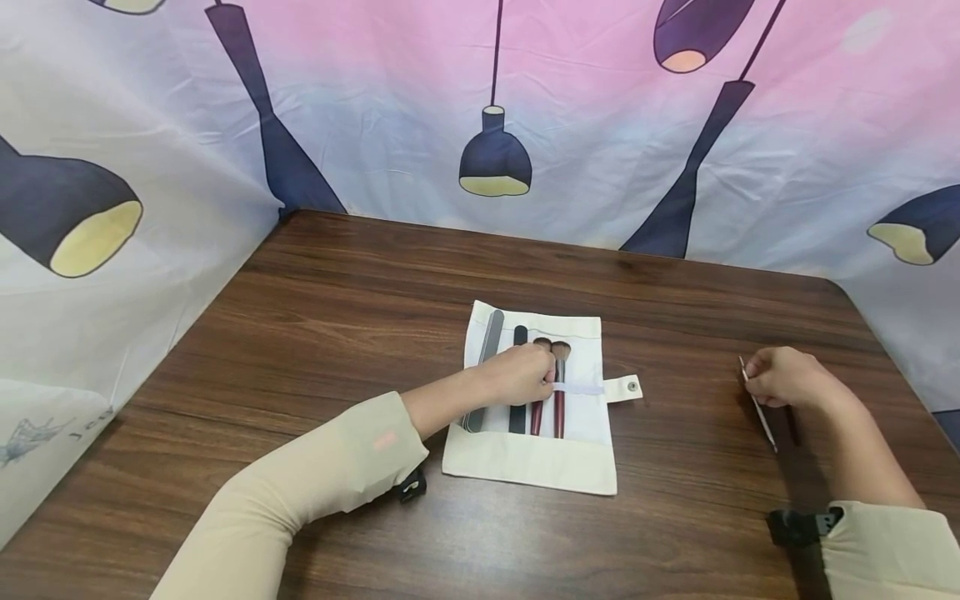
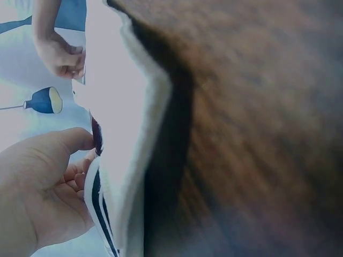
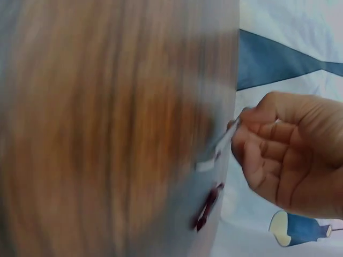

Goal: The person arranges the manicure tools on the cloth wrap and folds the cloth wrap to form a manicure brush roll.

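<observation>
An off-white fabric roll pouch (image 1: 528, 462) lies unfolded on the table. A grey nail file (image 1: 491, 333), a black file (image 1: 519, 419) and two makeup brushes (image 1: 559, 408) with dark red handles lie in it, side by side. My left hand (image 1: 521, 375) is over the middle of the pouch, fingers curled, pinching the white elastic band (image 1: 581, 388) beside the brushes and covering part of one brush. Off to the right, my right hand (image 1: 791, 379) pinches a slim silvery-white tool (image 1: 763, 423) between thumb and fingers; the right wrist view shows the tool (image 3: 206, 162) pointing down towards the table.
A small dark red object (image 3: 208, 208) lies on the table near my right hand. A snap tab (image 1: 624, 388) sticks out from the pouch's right side. The brown wooden table (image 1: 360, 275) ends at a lamp-print cloth (image 1: 412, 125) behind and on the left.
</observation>
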`<state>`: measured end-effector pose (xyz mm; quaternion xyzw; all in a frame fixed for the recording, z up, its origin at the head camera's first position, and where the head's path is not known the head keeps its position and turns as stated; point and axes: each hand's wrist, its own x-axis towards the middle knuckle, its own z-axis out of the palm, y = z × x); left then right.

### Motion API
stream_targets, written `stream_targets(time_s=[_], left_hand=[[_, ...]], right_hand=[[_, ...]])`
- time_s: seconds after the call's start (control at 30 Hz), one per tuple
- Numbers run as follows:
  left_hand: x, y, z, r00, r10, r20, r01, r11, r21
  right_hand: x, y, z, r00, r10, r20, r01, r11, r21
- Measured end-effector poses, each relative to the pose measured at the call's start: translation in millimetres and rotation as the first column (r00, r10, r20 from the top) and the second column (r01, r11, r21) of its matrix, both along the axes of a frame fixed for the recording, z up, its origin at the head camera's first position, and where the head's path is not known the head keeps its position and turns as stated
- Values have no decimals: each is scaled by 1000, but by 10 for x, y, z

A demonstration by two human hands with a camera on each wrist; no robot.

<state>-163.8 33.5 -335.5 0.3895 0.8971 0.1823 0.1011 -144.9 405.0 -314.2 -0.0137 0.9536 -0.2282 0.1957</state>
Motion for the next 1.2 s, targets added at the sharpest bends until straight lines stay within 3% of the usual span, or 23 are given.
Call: stream_targets(time_s=[0.2,0.33,0.53,0.63,0.73,0.87,0.97,1.07,1.2], left_hand=[[14,19,9,1000,-7,-28,7,1000,-7],[19,70,36,998,-37,-54,38,999,31],[27,152,64,998,-51,-31,52,998,32],[28,190,69,999,-48,-23,48,999,3],[32,227,76,998,-47,-32,47,999,-27],[45,266,71,999,-17,-35,15,998,-65],[55,289,56,999,16,-38,-19,997,-79],[65,301,36,998,38,-42,-41,997,-69],[77,312,18,997,51,-53,-54,997,-57]], right_hand=[[-51,-202,37,997,4,-74,-12,995,-99],[-97,-358,63,989,-18,-146,-5,988,-154],[-169,-668,86,970,-37,-240,-24,969,-245],[-194,-820,99,952,-60,-301,-27,961,-275],[-226,-952,95,907,-126,-401,-9,948,-319],[-285,-1109,65,837,-243,-490,9,902,-432],[-324,-1215,47,813,-313,-491,5,847,-531],[-349,-1309,38,819,-344,-459,-7,794,-608],[-379,-1416,14,860,-342,-377,-21,716,-698]])
